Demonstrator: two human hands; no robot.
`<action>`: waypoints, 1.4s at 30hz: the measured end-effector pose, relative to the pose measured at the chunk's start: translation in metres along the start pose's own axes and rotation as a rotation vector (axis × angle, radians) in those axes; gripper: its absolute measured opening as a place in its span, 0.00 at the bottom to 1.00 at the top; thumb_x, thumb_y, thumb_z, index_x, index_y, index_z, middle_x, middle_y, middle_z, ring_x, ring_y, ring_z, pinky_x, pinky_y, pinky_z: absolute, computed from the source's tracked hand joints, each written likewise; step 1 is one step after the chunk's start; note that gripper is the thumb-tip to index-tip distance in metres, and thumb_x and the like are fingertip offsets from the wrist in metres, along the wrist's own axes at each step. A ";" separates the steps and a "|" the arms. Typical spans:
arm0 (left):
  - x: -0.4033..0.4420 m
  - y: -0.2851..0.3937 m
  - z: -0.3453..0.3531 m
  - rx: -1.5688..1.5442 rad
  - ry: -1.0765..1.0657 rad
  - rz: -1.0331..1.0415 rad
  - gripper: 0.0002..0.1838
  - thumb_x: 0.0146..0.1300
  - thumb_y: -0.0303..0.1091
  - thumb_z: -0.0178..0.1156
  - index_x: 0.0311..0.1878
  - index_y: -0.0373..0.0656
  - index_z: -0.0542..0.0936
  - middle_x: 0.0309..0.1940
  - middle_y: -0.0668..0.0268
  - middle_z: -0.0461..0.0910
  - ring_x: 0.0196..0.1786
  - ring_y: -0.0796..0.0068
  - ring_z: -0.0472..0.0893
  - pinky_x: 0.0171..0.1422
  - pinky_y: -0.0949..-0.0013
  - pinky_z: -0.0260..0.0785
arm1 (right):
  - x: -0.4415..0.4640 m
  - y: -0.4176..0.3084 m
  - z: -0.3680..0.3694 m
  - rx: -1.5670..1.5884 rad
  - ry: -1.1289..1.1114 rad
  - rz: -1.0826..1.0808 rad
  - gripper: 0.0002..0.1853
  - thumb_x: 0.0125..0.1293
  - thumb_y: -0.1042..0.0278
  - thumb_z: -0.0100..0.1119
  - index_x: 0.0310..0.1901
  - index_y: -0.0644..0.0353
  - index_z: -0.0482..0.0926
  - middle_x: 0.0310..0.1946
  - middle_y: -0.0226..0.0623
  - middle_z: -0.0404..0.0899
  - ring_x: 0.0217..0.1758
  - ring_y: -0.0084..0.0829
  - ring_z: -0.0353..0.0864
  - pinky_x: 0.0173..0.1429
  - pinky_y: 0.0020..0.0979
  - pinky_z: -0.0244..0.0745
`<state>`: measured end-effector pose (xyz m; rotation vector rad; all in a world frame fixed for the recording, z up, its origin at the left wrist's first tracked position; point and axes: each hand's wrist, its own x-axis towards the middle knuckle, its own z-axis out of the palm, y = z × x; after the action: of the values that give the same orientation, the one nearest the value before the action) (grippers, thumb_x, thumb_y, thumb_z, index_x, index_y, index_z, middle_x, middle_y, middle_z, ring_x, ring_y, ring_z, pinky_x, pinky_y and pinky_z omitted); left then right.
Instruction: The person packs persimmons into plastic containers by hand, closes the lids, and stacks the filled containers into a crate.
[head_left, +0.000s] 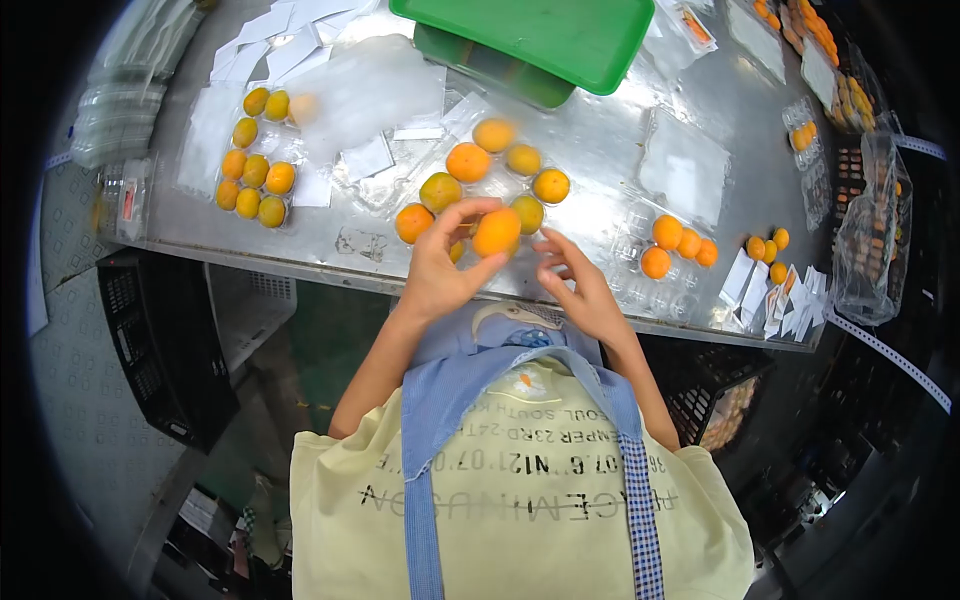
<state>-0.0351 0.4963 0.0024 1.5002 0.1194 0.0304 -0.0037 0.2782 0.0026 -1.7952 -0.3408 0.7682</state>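
My left hand (447,262) grips an orange (496,232) between thumb and fingers, just above the near edge of the metal table. To its right is my right hand (582,288), fingers curled but apart, with nothing in it. Around the held fruit sits a loose group of more oranges, among them a greenish one (440,192) and a brighter one (468,162). They appear to rest in a clear plastic tray whose outline is hard to make out. My left hand partly hides the fruit beneath it.
A green tray (610,40) stands at the back. On the left is a clear pack of oranges (255,172); on the right, another pack (668,232) holds several. White cards (295,50) lie scattered. A black crate (165,345) stands below the table's left side.
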 end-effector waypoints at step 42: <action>-0.005 -0.015 0.025 -0.206 -0.141 -0.372 0.18 0.71 0.42 0.52 0.51 0.34 0.75 0.34 0.66 0.79 0.35 0.80 0.78 0.40 0.76 0.70 | 0.028 -0.020 -0.018 0.047 -0.010 -0.096 0.34 0.54 0.67 0.71 0.63 0.60 0.69 0.58 0.36 0.70 0.55 0.28 0.73 0.49 0.26 0.74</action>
<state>-0.0386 0.4703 -0.0107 1.2510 0.2714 -0.3515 0.0313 0.2884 0.0153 -1.7190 -0.4094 0.7119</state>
